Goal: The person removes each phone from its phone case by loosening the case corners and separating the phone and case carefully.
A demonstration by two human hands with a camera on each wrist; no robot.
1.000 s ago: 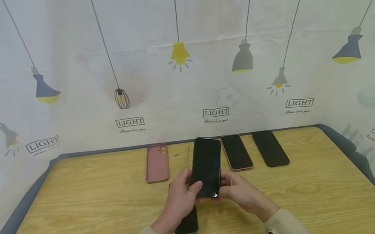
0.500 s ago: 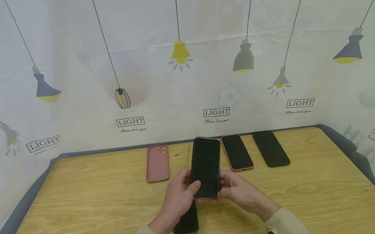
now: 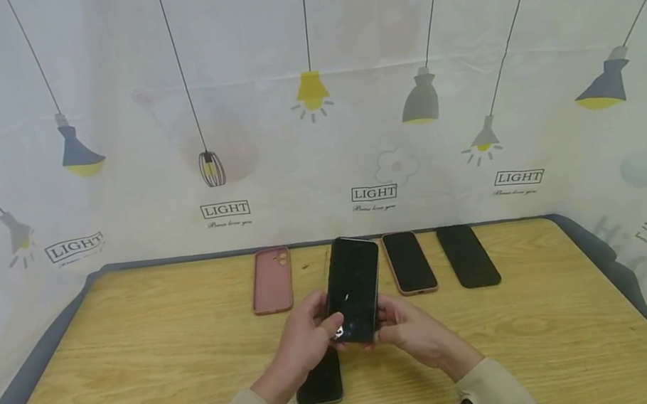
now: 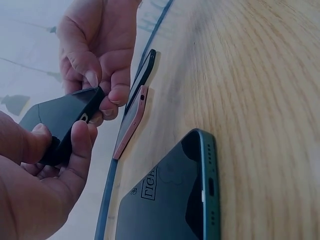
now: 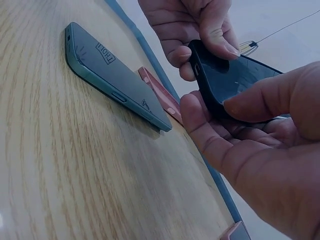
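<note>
Both hands hold a phone in a black case (image 3: 355, 290), screen up and raised off the table. The left hand (image 3: 306, 331) grips its lower left side, the thumb over the screen's edge. At the lower right corner, the right hand (image 3: 414, 330) pinches the phone between thumb and fingers. The left wrist view shows the case's bottom edge with a port opening. Under the left hand lies a second phone with a green frame (image 4: 165, 200), face up on the table, partly hidden in the head view.
At the back of the wooden table (image 3: 150, 362) lie a pink phone case (image 3: 270, 281), a phone in a pink case (image 3: 409, 262) and a black phone-shaped slab (image 3: 468, 256). A printed curtain (image 3: 256, 40) rises behind the table's far edge.
The held phone has shifted slightly left in both hands, and the reflections on its screen differ. The things on the table have stayed where they were.
</note>
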